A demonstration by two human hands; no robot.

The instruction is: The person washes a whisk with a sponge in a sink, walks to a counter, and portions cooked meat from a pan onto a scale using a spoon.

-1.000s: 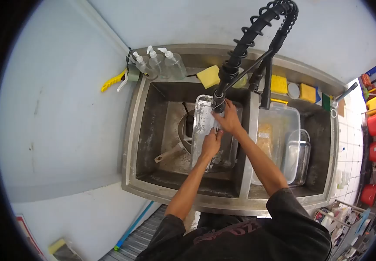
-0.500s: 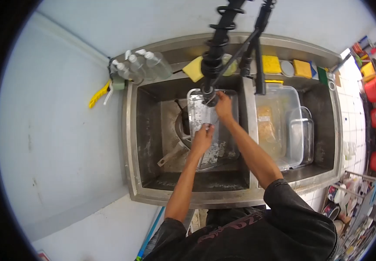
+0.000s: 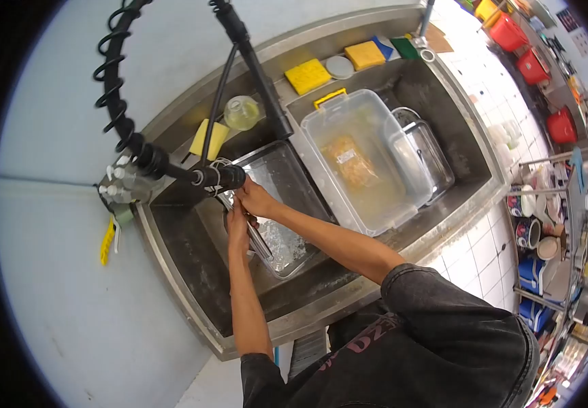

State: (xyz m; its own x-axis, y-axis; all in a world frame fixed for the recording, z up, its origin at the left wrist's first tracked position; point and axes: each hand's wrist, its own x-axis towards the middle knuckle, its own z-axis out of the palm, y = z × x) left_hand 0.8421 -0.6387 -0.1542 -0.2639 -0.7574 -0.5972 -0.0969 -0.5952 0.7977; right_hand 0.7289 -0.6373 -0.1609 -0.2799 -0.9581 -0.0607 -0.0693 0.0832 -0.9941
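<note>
In the head view, the left hand was closed around the upper end of a narrow metal piece, possibly a tray seen edge-on, which slanted down toward the person's side of the left basin. The right hand had its fingers curled in just beside the left, close under the sprayer; whether it gripped anything could not be told. The wet metal tray lay in that basin, to the right of the narrow piece, its long axis running from back to front, with the right hand nearer to it. A clear plastic tub stood in the neighbouring basin.
</note>
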